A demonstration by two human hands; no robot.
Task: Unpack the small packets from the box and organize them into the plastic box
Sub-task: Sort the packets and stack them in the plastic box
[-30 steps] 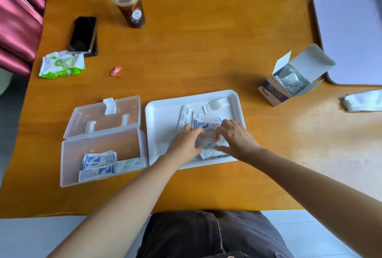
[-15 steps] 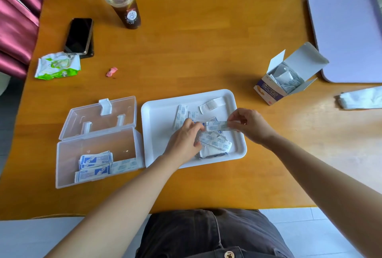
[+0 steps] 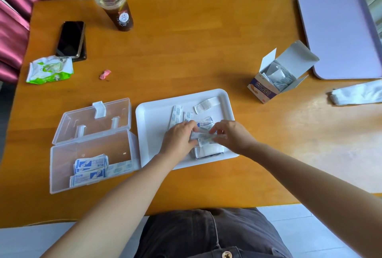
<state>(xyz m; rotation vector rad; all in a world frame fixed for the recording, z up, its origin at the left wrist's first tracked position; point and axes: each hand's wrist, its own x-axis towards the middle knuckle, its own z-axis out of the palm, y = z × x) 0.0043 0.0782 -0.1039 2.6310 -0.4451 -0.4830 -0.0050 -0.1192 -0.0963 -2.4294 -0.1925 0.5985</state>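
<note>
Since the frame half a second before, the right hand (image 3: 231,133) had been drawn back leftward to meet the left hand (image 3: 178,136). One bundle of small packets (image 3: 203,136) was pinched between the curled fingers of both hands, just above the white tray (image 3: 153,121). Directly below the grip, on its near side, a white stack of packets (image 3: 208,151) was seen lying on the tray. Just beyond the grip, loose packets (image 3: 175,116) were spread. Well to the left of the grip, the plastic box (image 3: 91,150) was laid open, with blue-printed packets (image 3: 90,164) set in its near part. Beyond the grip and well to its right, the cardboard box (image 3: 263,92) was stood open, more packets being held inside.
</note>
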